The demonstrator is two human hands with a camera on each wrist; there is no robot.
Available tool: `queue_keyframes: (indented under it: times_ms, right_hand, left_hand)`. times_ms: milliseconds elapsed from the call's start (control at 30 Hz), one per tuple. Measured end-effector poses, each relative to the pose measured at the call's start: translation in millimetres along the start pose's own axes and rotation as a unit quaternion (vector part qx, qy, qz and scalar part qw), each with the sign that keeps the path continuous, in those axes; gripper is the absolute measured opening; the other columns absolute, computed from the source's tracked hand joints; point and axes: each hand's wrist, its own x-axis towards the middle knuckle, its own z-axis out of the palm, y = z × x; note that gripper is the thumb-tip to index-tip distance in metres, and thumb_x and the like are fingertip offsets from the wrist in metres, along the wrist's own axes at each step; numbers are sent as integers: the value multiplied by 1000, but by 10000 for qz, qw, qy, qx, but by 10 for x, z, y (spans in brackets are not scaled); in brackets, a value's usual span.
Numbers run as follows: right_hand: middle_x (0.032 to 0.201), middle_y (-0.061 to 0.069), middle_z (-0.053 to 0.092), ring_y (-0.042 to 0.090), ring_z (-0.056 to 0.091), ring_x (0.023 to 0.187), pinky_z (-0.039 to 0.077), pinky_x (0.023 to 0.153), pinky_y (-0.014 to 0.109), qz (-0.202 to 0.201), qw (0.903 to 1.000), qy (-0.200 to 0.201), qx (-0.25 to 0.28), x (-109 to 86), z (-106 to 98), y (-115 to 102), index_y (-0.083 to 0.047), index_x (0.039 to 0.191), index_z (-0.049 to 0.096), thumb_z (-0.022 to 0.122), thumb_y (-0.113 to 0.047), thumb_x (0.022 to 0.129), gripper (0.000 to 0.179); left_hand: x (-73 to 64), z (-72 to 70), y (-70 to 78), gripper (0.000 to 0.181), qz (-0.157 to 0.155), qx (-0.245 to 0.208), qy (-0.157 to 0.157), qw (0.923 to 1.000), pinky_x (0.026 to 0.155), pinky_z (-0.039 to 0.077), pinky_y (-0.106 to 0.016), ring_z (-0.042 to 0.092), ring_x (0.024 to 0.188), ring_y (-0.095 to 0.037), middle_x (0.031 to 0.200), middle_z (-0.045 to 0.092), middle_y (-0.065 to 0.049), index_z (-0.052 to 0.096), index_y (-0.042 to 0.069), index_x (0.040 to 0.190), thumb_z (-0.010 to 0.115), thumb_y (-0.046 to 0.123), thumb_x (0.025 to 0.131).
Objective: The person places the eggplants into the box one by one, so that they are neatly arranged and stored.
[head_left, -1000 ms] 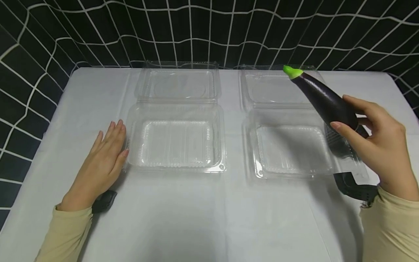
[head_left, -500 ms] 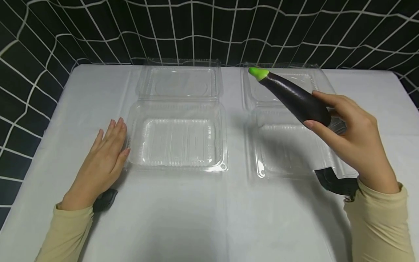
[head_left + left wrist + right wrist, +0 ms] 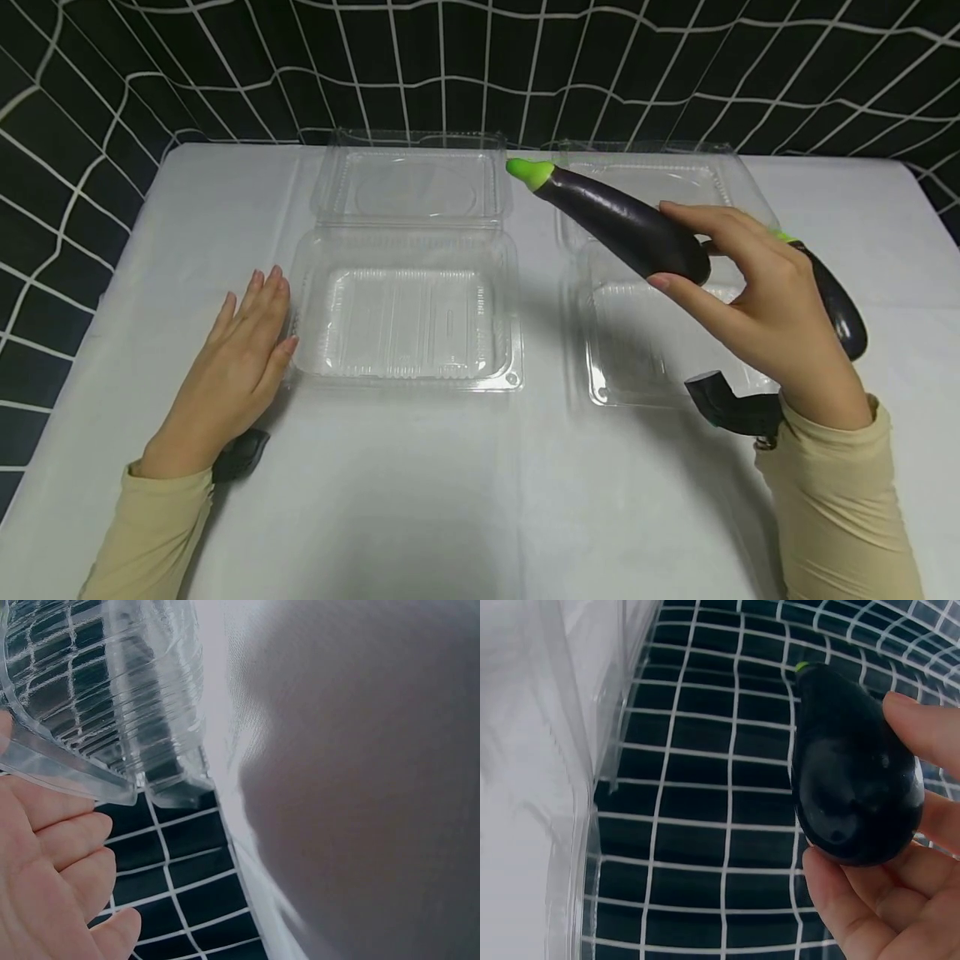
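My right hand [image 3: 765, 292] grips the fat end of a dark purple eggplant [image 3: 615, 217], thumb on the near side and fingers on the far side. The eggplant is held above the table, its green stem end pointing left toward the gap between two clear plastic clamshell containers. Below it is the right container [image 3: 630, 367], partly hidden by hand and eggplant. In the right wrist view the eggplant [image 3: 855, 772] shows its rounded end. My left hand [image 3: 228, 367] lies with straight fingers beside the left container [image 3: 405, 325], thumb at its left side.
A second eggplant [image 3: 836, 300] lies to the right, partly hidden behind my right hand. Both containers have lids folded back, the left lid [image 3: 412, 183] toward the far edge of the white table [image 3: 420, 492]. A black backdrop with white grid lines [image 3: 465, 67] stands behind.
My right hand has carried the eggplant leftward across the right container, stem end now near the left lid. The second eggplant has come into sight behind the hand. My left hand stays put.
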Motion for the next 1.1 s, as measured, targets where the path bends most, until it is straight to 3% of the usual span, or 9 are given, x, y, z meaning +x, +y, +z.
queue_keyframes:
  times_ms: [633,833,1100]
  right_hand:
    - [118,14,62,21,56,110,40,96,23,-740,9945,-542,498,187,279,-239,1,125,58,76,-4,75,53]
    - [118,14,62,24,56,111,40,98,28,-923,9917,-620,647,227,367,-303,3,124,58,74,-11,79,50]
    - [120,10,61,21,55,111,41,96,29,-1110,9869,-755,893,255,500,-379,2,125,57,76,-2,75,54]
  left_hand:
    - [-2,7,-14,58,32,-6,18,10000,115,8,-47,14,142,-28,151,23,-21,23,-8,145,35,31,103]
    - [0,4,-11,59,25,21,34,10000,115,9,-47,15,142,-28,151,24,-21,24,-8,145,34,32,103]
    - [0,4,-11,59,-8,28,-14,10000,115,8,-46,14,142,-28,151,24,-21,25,-9,144,35,32,103]
